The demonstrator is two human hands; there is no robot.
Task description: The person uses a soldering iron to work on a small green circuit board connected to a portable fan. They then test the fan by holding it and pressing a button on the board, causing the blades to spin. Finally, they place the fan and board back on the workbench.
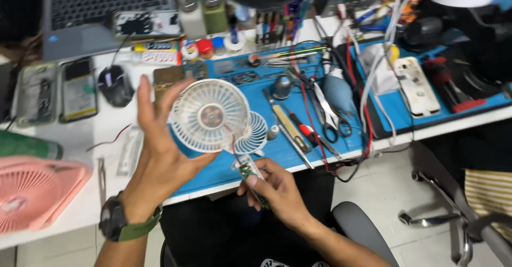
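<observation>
**Here, a small fan held over the bench edge**

Broadly, the white table (112, 123) is crowded; its blue mat (298, 93) reaches the front edge, with open floor to the right. The left hand (160, 155) cups the white fan head (209, 116) just above that edge. The right hand (274, 187) pinches a small green circuit board (247, 170), wired to the fan, off the table.

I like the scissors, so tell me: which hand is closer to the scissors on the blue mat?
Right. The right hand holds a small circuit board below and left of the scissors. The left hand holds the white fan head, farther left.
</observation>
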